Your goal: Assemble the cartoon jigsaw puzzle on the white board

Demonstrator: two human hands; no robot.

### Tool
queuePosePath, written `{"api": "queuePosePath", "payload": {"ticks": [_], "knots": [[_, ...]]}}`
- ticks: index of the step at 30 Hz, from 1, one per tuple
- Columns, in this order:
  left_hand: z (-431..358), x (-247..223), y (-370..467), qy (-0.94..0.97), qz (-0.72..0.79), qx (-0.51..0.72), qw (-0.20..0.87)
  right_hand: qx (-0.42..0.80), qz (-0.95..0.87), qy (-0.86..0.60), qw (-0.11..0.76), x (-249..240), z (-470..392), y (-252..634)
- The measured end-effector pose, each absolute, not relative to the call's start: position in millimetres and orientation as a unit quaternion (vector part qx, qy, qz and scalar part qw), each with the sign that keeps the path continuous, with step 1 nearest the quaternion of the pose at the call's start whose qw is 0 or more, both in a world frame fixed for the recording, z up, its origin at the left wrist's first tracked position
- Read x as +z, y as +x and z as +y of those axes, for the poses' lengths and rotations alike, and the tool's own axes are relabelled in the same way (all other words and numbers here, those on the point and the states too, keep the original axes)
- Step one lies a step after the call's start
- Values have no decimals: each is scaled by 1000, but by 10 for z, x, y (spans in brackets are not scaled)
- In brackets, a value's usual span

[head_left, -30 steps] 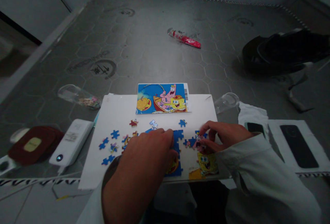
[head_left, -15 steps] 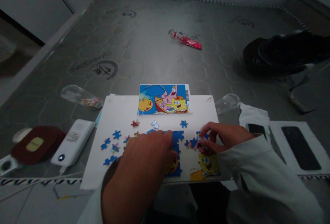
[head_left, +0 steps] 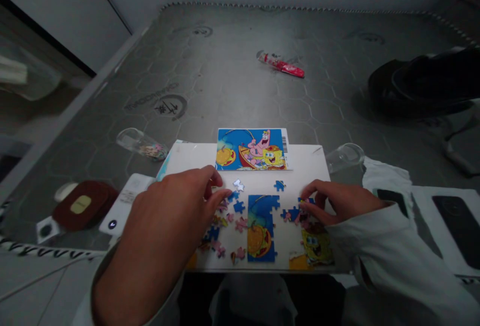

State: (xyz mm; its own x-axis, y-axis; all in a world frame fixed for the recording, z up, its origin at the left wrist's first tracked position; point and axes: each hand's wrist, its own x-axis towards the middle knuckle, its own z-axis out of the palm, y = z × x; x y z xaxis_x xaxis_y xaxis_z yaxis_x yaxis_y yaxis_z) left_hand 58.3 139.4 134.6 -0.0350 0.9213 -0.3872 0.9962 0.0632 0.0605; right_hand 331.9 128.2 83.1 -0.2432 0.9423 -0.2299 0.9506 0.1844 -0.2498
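Observation:
My left hand (head_left: 176, 211) is over the left part of the white board (head_left: 195, 153), thumb and fingers curled together. Its thumb tip meets a blue puzzle piece (head_left: 233, 196); whatever is between the fingers is hidden. Thumb and forefinger of my right hand (head_left: 337, 201) close on a pink and blue puzzle piece (head_left: 305, 206) at the top of the joined right section (head_left: 317, 246), which shows a yellow cartoon face. Between the hands lies a joined blue section with a burger (head_left: 260, 231). Loose pink pieces (head_left: 240, 224) lie beside it, and a single blue piece (head_left: 279, 185) above.
A picture card (head_left: 251, 150) lies at the board's back edge. Clear cups (head_left: 140, 143) (head_left: 345, 157) lie on either side. A white power bank (head_left: 129, 198) and brown case (head_left: 86, 205) are left; a phone box (head_left: 442, 226) is right. A red wrapper (head_left: 281, 65) lies farther back.
My left hand has moved left off the burger section, uncovering it and the loose pink pieces, and now covers the left-hand pieces. My right hand stays at the right section. The view has shifted slightly.

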Motion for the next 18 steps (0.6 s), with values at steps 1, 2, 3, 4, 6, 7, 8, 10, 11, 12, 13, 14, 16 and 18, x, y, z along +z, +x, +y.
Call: {"api": "queuePosePath", "payload": {"ticks": [1,2,3,4,6,7,8,10,11,12,13,14,16,18], "knots": [[1394,1349,586,672,711,-116,171,-168,768,618,14,827,1290,3305],[1394,1355,591,670,711,-119,176,-163,767,620,14,822,1298,3289],[1394,1362,594,668,712,-120,178,-158,767,622,14,815,1308,3270],[1393,1370,593,669,711,-120,180,-151,768,623,12,806,1318,3250],[1390,1383,575,674,708,-116,173,-135,772,621,5,782,1343,3200],[1388,1386,555,677,708,-112,169,-127,776,618,-1,768,1357,3173],[1384,1386,530,677,708,-109,168,-121,779,615,-8,752,1370,3148],[1379,1376,465,672,713,-108,167,-116,787,605,-23,718,1393,3106],[1378,1368,427,667,719,-106,165,-114,791,601,-29,700,1401,3093],[1379,1359,388,662,724,-102,165,-113,793,597,-33,683,1407,3085],[1382,1350,350,656,730,-96,165,-113,795,595,-35,667,1411,3083],[1387,1344,316,651,735,-88,166,-113,796,593,-35,654,1412,3084],[1402,1342,266,641,745,-75,169,-114,795,595,-32,641,1409,3088],[1419,1350,257,641,743,-68,181,-118,791,599,-28,646,1403,3087]]}}
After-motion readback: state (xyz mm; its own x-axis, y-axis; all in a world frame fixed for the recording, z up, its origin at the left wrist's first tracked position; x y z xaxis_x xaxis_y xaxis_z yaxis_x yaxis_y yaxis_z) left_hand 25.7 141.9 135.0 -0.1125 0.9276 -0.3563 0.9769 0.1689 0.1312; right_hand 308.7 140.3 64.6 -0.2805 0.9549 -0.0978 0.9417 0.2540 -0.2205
